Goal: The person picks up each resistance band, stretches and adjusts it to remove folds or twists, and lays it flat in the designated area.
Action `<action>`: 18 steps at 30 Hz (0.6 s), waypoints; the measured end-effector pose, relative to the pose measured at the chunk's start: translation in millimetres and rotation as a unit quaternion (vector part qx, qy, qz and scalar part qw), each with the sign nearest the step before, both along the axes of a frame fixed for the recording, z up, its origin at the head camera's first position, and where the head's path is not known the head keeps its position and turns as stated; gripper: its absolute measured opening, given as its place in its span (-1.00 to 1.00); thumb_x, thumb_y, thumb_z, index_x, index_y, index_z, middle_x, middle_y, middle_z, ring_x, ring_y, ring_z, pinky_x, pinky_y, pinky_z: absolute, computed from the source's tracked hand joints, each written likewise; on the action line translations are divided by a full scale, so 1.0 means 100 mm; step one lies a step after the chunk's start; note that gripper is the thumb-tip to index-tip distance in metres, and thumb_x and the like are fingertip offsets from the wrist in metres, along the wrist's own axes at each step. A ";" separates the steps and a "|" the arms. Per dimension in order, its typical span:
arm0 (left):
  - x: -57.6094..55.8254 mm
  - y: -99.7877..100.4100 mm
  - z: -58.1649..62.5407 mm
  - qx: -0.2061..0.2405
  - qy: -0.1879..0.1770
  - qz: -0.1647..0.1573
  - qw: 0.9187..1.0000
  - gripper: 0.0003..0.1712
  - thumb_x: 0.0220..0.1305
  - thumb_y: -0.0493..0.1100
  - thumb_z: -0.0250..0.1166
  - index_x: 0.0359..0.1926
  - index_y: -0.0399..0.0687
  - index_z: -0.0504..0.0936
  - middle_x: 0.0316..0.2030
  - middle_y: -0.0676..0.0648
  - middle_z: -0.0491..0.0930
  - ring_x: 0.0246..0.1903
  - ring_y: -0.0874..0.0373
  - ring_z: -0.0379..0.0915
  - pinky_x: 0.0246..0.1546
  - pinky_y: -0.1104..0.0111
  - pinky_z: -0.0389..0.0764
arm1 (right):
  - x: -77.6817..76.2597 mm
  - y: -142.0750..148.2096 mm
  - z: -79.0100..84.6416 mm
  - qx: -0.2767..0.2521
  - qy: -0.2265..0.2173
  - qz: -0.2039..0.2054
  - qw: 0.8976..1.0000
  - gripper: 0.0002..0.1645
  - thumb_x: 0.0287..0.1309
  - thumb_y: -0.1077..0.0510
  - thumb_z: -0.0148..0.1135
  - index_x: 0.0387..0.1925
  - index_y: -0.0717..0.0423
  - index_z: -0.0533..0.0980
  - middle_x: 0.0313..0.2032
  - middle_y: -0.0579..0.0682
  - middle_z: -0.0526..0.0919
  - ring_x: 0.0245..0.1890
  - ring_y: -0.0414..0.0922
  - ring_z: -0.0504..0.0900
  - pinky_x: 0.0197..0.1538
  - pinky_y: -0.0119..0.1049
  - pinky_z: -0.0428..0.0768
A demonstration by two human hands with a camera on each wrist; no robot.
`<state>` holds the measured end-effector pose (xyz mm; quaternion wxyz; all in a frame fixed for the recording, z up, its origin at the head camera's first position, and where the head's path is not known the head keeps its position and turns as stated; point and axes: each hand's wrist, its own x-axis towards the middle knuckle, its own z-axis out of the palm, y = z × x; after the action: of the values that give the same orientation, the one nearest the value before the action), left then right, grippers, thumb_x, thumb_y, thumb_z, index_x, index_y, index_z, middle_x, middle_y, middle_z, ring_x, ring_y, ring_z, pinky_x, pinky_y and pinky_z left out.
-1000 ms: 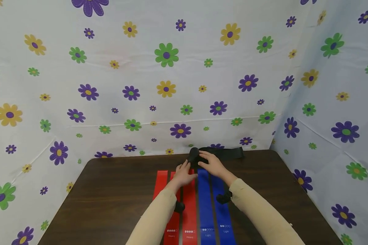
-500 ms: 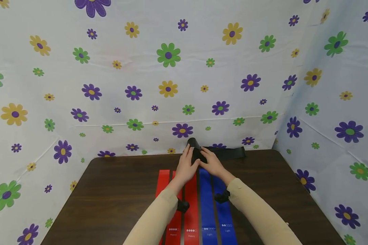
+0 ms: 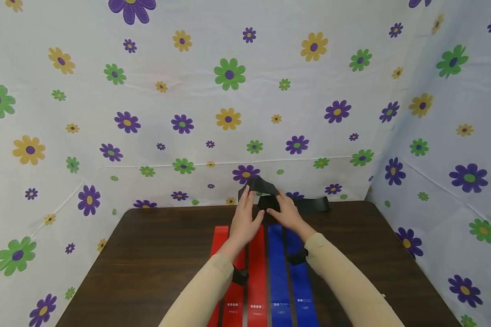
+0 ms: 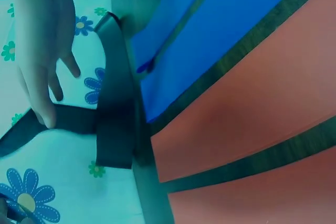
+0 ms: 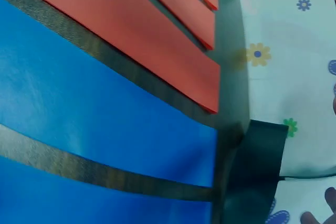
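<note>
A black resistance band is raised near the table's back edge, arching between my two hands. My left hand holds its left end at the fingertips, thumb apart; the grip is partly hidden. On the other side, my right hand pinches the band. The left wrist view shows the right hand with fingertips on the black band. A wider black stretch stands along the back edge there; whether it belongs to the same band, I cannot tell.
Red bands marked Heavy and blue bands marked Light lie lengthwise on the dark wooden table, under my forearms. More black band extends rightward at the back. A flower-print sheet hangs close behind and at the sides.
Both hands have come onto the black band. Its raised part has lifted and opened from a narrow fold into an arch, with the hands slightly farther apart than half a second ago.
</note>
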<state>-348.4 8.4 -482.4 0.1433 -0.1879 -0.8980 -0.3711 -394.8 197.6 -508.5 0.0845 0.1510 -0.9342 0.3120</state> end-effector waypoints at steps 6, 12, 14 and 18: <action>-0.01 -0.10 0.11 0.004 0.043 0.018 0.999 -0.24 0.39 -0.03 0.16 0.47 -0.22 0.10 0.52 0.06 -0.18 0.46 0.05 -0.16 0.37 0.08 0.06 | 0.06 0.07 0.19 -0.028 0.049 -0.020 0.998 -0.30 0.27 0.02 0.22 0.29 0.38 0.33 0.43 0.14 0.17 0.35 0.25 0.19 0.23 0.37 0.14; 0.05 -0.24 0.17 0.001 0.075 0.031 0.997 -0.28 0.37 -0.07 0.18 0.44 -0.24 0.18 0.50 0.03 -0.09 0.44 0.03 -0.10 0.37 0.06 0.06 | 0.19 0.15 0.33 -0.074 0.067 -0.014 0.995 -0.46 0.26 0.13 0.25 0.22 0.26 0.45 0.32 0.15 0.36 0.30 0.14 0.33 0.24 0.13 0.32; 0.08 -0.30 0.16 -0.009 0.085 0.030 0.996 -0.29 0.37 -0.07 0.18 0.43 -0.24 0.20 0.50 0.01 -0.06 0.43 0.00 -0.06 0.37 0.05 0.06 | 0.25 0.17 0.36 -0.085 0.068 -0.009 0.994 -0.50 0.25 0.16 0.25 0.20 0.22 0.48 0.29 0.16 0.40 0.28 0.14 0.36 0.21 0.14 0.35; 0.16 -0.41 0.12 -0.035 0.106 0.026 0.993 -0.32 0.36 -0.06 0.19 0.40 -0.23 0.26 0.48 -0.01 0.01 0.40 -0.05 0.02 0.38 0.04 0.03 | 0.38 0.20 0.38 -0.102 0.080 0.000 0.992 -0.54 0.19 0.22 0.28 0.15 0.18 0.54 0.22 0.18 0.48 0.25 0.16 0.39 0.20 0.16 0.37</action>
<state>-331.9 -32.8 -470.0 0.2405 -0.2072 -0.8949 -0.3135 -357.1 217.4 -470.8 0.1742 0.1662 -0.8878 0.3922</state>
